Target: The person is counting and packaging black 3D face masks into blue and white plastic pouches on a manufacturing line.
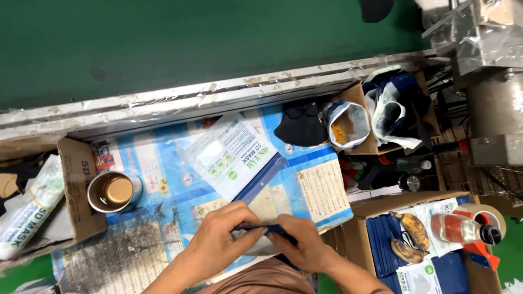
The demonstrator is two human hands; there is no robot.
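Observation:
My left hand [218, 239] and my right hand [305, 245] meet at the near edge of the worktable, both pinching a dark blue mask [272, 228] stretched between the fingers. Just beyond the hands lies a flat clear mask pouch [231, 155] with white and green print and a blue zip strip. It rests on the blue printed sheet [163, 163] that covers the table. A black mask [300, 128] lies at the far side of that sheet.
A metal cup [113, 191] stands at the left beside a cardboard flap. A box at the right holds blue mask packs [384, 239], two bananas [411, 231], a bottle [463, 228] and a tape roll [487, 215]. A green conveyor belt [190, 43] runs across the back.

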